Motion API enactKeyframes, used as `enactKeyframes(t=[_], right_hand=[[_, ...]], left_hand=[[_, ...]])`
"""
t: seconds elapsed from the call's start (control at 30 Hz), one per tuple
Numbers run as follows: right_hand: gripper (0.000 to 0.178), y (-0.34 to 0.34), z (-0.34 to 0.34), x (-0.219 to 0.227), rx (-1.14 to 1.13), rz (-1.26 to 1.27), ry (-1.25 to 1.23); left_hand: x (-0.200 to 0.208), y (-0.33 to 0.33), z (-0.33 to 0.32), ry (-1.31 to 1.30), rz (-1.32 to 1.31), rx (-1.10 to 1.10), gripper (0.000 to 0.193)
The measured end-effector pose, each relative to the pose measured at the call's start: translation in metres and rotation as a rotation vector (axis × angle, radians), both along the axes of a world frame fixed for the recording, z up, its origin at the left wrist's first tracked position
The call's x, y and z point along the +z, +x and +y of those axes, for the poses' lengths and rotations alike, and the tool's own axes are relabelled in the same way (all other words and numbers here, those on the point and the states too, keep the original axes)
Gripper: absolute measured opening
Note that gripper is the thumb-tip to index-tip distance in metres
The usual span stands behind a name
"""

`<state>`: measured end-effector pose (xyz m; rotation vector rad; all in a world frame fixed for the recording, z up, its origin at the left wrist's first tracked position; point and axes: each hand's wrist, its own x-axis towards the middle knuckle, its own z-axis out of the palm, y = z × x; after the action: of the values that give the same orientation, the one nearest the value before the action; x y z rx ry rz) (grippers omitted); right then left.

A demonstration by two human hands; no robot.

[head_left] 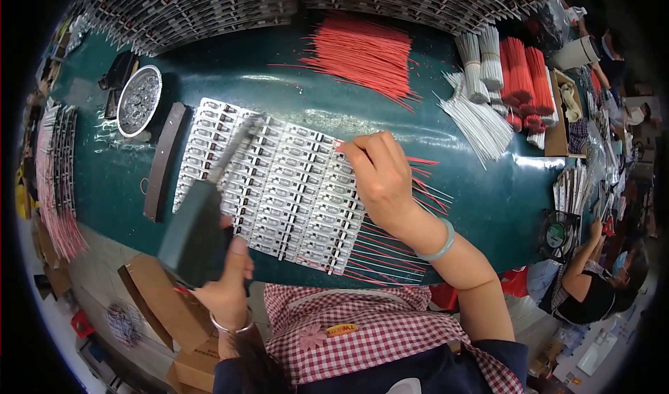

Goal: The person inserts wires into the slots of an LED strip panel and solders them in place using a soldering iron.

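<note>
My left hand [228, 286] is closed round a dark green gun-shaped tool [193, 234] with a long metal tip. The tip is smeared by motion and reaches over a white panel [275, 197] of small circuit modules set in rows. At the panel's upper right corner, the fingers of my right hand [382, 174] pinch what looks like the end of a red wire [340, 145]. Below that hand, red and white wires [387, 251] stick out from the panel's right edge. Part of them is hidden by my right forearm.
A metal bowl [140, 101] and a dark curved bar [164, 160] lie left of the panel. Loose red wires [362, 56] are heaped at the back, with bundled white wires [481, 126] to the right. Stacked panels [202, 7] line the far edge. Another person [592, 282] sits at the right.
</note>
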<state>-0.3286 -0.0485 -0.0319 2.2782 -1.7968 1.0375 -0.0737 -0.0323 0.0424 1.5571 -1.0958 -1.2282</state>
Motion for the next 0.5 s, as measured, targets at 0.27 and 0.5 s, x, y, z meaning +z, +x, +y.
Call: enactKeyframes(t=[0.27, 0.5], right_hand=[[0.030, 0.003, 0.003, -0.002, 0.035, -0.006, -0.015], [0.028, 0.003, 0.004, -0.004, 0.037, -0.020, 0.015]], left_hand=[[-0.025, -0.002, 0.026, 0.096, 0.019, -0.250, 0.036], [-0.039, -0.005, 0.033, -0.024, -0.024, -0.324, 0.034]])
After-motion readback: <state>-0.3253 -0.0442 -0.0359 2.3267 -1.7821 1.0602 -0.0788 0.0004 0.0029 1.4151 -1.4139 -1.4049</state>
